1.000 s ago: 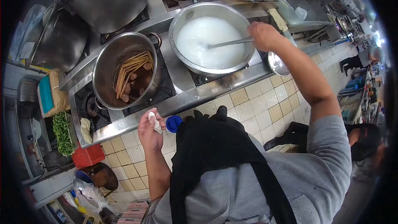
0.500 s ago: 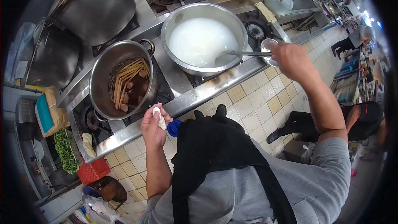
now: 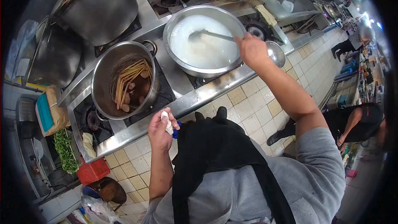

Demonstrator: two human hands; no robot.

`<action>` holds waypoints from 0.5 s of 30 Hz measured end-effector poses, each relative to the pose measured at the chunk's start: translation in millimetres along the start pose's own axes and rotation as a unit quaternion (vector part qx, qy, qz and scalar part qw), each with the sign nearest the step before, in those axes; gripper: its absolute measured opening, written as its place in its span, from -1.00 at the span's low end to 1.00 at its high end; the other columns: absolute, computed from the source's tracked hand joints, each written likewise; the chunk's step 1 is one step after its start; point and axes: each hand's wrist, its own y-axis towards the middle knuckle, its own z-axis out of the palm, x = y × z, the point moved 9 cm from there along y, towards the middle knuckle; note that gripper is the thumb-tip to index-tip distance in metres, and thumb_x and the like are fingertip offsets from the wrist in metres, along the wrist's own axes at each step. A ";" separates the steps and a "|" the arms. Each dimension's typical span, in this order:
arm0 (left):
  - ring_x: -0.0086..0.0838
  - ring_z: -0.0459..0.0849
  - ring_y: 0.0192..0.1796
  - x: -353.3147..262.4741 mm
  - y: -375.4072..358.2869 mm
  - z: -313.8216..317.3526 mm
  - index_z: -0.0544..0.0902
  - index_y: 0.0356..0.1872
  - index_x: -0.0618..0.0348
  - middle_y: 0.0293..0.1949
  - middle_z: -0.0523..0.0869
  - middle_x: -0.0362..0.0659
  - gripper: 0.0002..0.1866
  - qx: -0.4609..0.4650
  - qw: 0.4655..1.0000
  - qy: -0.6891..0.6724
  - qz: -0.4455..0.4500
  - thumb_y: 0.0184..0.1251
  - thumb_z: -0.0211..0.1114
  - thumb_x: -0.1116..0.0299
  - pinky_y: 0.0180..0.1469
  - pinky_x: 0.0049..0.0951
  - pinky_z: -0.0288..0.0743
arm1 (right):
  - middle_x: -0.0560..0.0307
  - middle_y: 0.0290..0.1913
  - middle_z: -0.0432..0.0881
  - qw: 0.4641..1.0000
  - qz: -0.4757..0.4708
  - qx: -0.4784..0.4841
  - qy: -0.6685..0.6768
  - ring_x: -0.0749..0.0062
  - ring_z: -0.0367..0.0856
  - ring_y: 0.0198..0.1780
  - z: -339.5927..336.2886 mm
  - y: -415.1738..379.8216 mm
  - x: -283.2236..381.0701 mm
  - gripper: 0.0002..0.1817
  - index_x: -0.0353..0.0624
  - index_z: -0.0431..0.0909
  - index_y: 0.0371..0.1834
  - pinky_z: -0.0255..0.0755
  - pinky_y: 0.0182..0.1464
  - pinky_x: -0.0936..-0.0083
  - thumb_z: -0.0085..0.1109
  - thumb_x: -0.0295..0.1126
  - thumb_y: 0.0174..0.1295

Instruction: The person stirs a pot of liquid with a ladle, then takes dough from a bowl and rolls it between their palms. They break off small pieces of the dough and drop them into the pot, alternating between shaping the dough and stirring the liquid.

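My right hand (image 3: 253,52) is closed round the handle of a metal ladle (image 3: 217,35), above the right rim of a wide steel bowl (image 3: 168,45). The ladle's head dips into the cloudy white liquid (image 3: 203,52) in the bowl. My left hand (image 3: 161,132) holds a small folded white cloth (image 3: 167,123) in front of the stove edge. To the left of the bowl is a deep steel pot (image 3: 96,87) with brown sticks (image 3: 129,76), round brown pieces and dark liquid inside.
Large dark pots (image 3: 97,10) stand at the back left. A metal bowl (image 3: 275,54) is beyond my right hand. Folded cloths (image 3: 266,14) lie on the stove. Greens (image 3: 65,151) and a red basket (image 3: 93,171) are at lower left. Another person (image 3: 356,120) bends at the right.
My right hand has moved left, carrying the ladle's head from the bowl's right side towards its upper middle. My left hand has shifted slightly right, still with the cloth.
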 end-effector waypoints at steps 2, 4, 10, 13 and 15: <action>-0.41 0.57 -0.36 0.3 -1.5 -2.4 0.52 0.08 0.33 -0.26 0.57 -0.10 -0.71 0.004 1.000 0.006 0.001 0.45 0.09 0.40 -0.34 -0.41 0.52 | -0.01 -0.16 0.60 1.000 0.008 -0.012 0.001 0.13 0.67 -0.17 12.2 13.4 -5.2 -0.79 -0.05 0.59 -0.16 0.60 -0.19 0.29 -0.03 -0.38 0.23; -0.40 0.56 -0.34 -0.1 -3.5 -3.8 0.50 0.10 0.33 -0.24 0.55 -0.10 -0.70 0.010 1.000 0.012 0.000 0.47 0.05 0.39 -0.34 -0.40 0.53 | -0.09 -0.16 0.63 0.999 0.017 -0.003 0.030 0.10 0.68 -0.15 19.0 23.3 -13.2 -0.77 -0.06 0.61 -0.14 0.60 -0.16 0.25 -0.06 -0.39 0.25; -0.43 0.59 -0.37 -4.1 -6.3 -3.6 0.48 0.09 0.25 -0.27 0.59 -0.09 -0.73 -0.009 1.000 -0.016 0.004 0.44 0.11 0.41 -0.34 -0.42 0.52 | -0.22 -0.17 0.67 0.992 0.039 0.094 0.073 0.03 0.67 -0.07 12.8 19.1 -48.8 -0.75 -0.13 0.65 -0.20 0.55 -0.05 0.19 -0.07 -0.39 0.23; -0.42 0.59 -0.35 0.0 -3.6 -9.4 0.46 0.04 0.19 -0.28 0.60 -0.09 -0.78 -0.003 0.999 -0.035 0.014 0.44 0.11 0.41 -0.32 -0.41 0.53 | -0.16 -0.16 0.68 0.979 0.055 0.182 0.071 0.00 0.67 -0.06 -3.5 6.4 -59.8 -0.75 -0.16 0.65 -0.21 0.54 -0.02 0.19 -0.05 -0.39 0.24; -0.41 0.61 -0.30 1.0 -0.6 -9.3 0.45 -0.02 0.16 -0.27 0.61 -0.10 -0.83 -0.016 1.000 -0.021 0.008 0.44 0.11 0.41 -0.26 -0.41 0.54 | -0.11 -0.16 0.68 0.977 0.068 0.187 0.078 0.00 0.66 -0.06 -1.1 -0.2 -74.1 -0.76 -0.15 0.65 -0.18 0.54 -0.01 0.20 -0.03 -0.39 0.25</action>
